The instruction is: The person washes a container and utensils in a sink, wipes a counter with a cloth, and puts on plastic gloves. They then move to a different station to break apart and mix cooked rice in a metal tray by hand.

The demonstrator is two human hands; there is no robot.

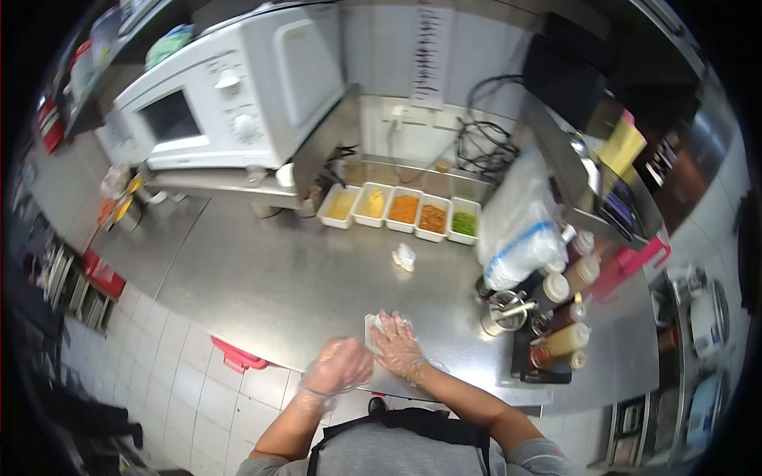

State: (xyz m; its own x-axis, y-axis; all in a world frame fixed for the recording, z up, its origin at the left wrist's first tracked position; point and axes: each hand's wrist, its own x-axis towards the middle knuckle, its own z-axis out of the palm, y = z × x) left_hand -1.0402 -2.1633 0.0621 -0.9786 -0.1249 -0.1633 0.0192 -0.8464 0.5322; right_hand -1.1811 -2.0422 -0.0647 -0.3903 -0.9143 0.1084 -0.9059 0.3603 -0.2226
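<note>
The counter (262, 278) extends below the microwave (214, 103). A bag (516, 226) is beside bottles (583, 274) at the right; five tubs (399, 227) line the back. The right hand (397, 343) spreads over a white sheet (371, 324) near the front edge. The left hand (341, 366) is curled; whether it pinches anything, I cannot tell. A wad (404, 257) lies between sheet and tubs.

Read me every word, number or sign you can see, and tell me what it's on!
None can be read for sure.
Long paper strip on the wall: lines of dark writing, too blurred.
White microwave: tiny marks by the knobs, too small.
Grey sleeve: a little red mark, too small.
</note>
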